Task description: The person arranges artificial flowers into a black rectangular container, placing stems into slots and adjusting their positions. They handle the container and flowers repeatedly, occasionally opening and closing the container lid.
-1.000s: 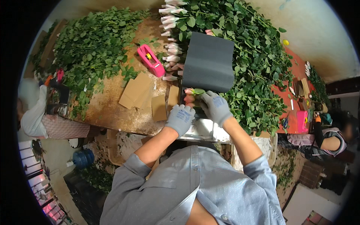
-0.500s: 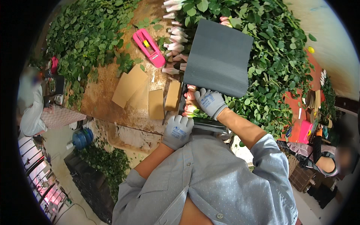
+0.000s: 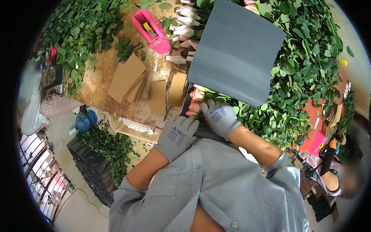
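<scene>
My left hand (image 3: 177,136), in a grey work glove, is closed at the lower left corner of a dark sheet under the flowers; its fingertips are hidden. Close by on the right, my gloved right hand (image 3: 221,119) bends its fingers round the lower edge of a small bunch of pink roses (image 3: 196,95). The rose heads lie level along a black strip at their left, with green leaves trailing right. Over their upper part spreads a large black corrugated sheet (image 3: 235,54). More dark sheet edges show beneath my hands, against my shirt.
Left of the roses lie brown cardboard pieces (image 3: 127,79) and a pink tape dispenser (image 3: 151,31). White-sleeved buds (image 3: 187,21) line up beyond. Heaps of leafy stems (image 3: 85,34) cover both sides. A blue water bottle (image 3: 85,121) is on the floor; co-workers sit at either side.
My left fingers have stretched forward from a tighter fist. The black sheet appears larger and shifted to the upper right, and the view has tilted slightly. My right hand stays beside the roses.
</scene>
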Action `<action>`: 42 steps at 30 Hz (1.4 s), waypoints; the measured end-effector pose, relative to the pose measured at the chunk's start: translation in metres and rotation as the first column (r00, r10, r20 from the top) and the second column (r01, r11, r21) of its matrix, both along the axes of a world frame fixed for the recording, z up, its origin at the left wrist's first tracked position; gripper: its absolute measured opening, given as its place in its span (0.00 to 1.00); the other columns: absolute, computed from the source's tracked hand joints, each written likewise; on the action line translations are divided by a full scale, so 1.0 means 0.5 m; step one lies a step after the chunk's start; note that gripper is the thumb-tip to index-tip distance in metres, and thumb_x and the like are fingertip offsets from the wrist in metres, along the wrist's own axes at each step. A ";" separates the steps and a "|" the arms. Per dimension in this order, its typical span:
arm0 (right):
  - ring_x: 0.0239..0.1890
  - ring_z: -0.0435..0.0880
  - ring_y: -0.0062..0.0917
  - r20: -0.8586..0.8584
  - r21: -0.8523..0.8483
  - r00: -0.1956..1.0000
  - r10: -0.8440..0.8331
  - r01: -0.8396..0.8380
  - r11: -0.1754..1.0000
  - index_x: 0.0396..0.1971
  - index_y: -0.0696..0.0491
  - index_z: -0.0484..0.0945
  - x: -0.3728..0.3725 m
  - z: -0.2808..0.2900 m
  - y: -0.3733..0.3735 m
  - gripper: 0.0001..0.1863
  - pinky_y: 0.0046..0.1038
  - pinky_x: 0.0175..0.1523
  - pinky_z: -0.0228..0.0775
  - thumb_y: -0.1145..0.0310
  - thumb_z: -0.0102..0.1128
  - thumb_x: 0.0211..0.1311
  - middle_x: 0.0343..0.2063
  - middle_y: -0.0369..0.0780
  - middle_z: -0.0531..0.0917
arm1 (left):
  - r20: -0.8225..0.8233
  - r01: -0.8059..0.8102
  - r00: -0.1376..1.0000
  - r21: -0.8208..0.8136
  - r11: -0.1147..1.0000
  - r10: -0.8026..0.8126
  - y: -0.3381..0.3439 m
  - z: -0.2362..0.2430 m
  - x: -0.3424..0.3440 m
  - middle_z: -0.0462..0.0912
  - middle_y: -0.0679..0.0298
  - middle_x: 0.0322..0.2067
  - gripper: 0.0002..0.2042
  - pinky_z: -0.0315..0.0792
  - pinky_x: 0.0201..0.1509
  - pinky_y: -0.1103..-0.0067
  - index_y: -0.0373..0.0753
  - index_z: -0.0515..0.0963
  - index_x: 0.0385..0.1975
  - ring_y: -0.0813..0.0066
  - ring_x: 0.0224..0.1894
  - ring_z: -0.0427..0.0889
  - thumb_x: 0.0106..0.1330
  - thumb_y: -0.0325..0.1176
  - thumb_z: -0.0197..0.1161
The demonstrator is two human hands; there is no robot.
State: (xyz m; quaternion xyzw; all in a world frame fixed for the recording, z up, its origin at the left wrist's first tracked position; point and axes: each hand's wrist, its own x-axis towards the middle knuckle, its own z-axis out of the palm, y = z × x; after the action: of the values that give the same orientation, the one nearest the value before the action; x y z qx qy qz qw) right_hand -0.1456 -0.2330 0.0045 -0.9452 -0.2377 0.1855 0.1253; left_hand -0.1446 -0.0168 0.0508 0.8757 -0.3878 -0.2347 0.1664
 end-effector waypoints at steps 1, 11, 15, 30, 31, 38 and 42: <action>0.34 0.86 0.37 -0.050 0.011 0.998 -0.023 0.024 1.000 0.45 0.50 0.74 0.005 -0.012 0.000 0.09 0.37 0.35 0.79 0.68 0.55 0.66 0.37 0.44 0.80 | -0.061 0.009 0.998 0.024 1.000 -0.008 -0.004 0.015 0.014 0.80 0.59 0.53 0.26 0.70 0.59 0.65 0.38 0.77 0.58 0.60 0.54 0.78 0.61 0.43 0.68; 0.39 0.87 0.44 -0.140 0.151 0.985 -0.104 0.125 0.981 0.48 0.51 0.74 0.006 -0.052 0.002 0.13 0.42 0.41 0.80 0.67 0.58 0.65 0.40 0.47 0.83 | -0.291 0.215 0.942 0.132 0.968 -0.170 -0.004 -0.008 0.072 0.80 0.61 0.54 0.23 0.69 0.59 0.61 0.42 0.78 0.53 0.61 0.58 0.77 0.60 0.44 0.68; 0.43 0.88 0.43 -0.161 0.206 0.984 -0.074 0.107 0.973 0.51 0.50 0.75 0.002 -0.056 0.001 0.14 0.43 0.42 0.81 0.67 0.55 0.67 0.44 0.48 0.84 | -0.315 0.220 0.936 0.169 0.961 -0.159 -0.006 -0.006 0.069 0.81 0.62 0.53 0.21 0.69 0.59 0.61 0.42 0.78 0.52 0.61 0.59 0.77 0.60 0.43 0.68; 0.53 0.85 0.43 -0.212 0.360 0.977 0.008 0.071 0.930 0.51 0.50 0.81 0.020 0.020 -0.014 0.17 0.41 0.57 0.76 0.68 0.57 0.63 0.52 0.47 0.84 | -0.129 0.091 0.988 0.080 0.993 -0.080 -0.011 -0.011 0.039 0.80 0.57 0.59 0.28 0.72 0.59 0.61 0.44 0.77 0.61 0.51 0.54 0.80 0.63 0.51 0.67; 0.53 0.85 0.43 -0.106 0.389 0.994 -0.007 0.048 0.920 0.51 0.50 0.81 0.009 0.019 -0.019 0.16 0.41 0.58 0.76 0.68 0.57 0.63 0.52 0.47 0.84 | -0.148 0.123 0.984 0.130 0.984 -0.103 -0.018 -0.006 0.044 0.80 0.57 0.59 0.28 0.73 0.58 0.61 0.46 0.77 0.61 0.51 0.54 0.80 0.63 0.51 0.66; 0.41 0.84 0.45 0.511 0.476 0.716 -0.476 0.224 0.850 0.44 0.52 0.81 0.151 0.204 -0.223 0.10 0.42 0.45 0.79 0.71 0.56 0.64 0.37 0.48 0.83 | -0.188 0.103 0.980 0.160 0.982 -0.072 -0.013 -0.007 0.040 0.77 0.60 0.65 0.27 0.71 0.64 0.59 0.47 0.77 0.62 0.54 0.61 0.78 0.63 0.48 0.64; 0.44 0.84 0.46 0.588 0.402 0.443 -0.677 0.566 0.719 0.47 0.51 0.80 0.273 0.182 -0.449 0.12 0.43 0.49 0.78 0.70 0.56 0.65 0.41 0.48 0.84 | -0.163 0.097 0.983 0.079 0.992 -0.083 -0.018 0.005 0.042 0.78 0.56 0.64 0.28 0.72 0.64 0.60 0.44 0.79 0.60 0.47 0.58 0.79 0.60 0.47 0.67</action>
State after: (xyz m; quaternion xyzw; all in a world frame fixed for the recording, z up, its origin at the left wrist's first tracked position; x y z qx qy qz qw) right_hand -0.0090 -0.4574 0.0956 -0.9483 0.0850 -0.2648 0.1530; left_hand -0.1238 -0.0260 0.0531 0.8421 -0.4018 -0.3279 0.1480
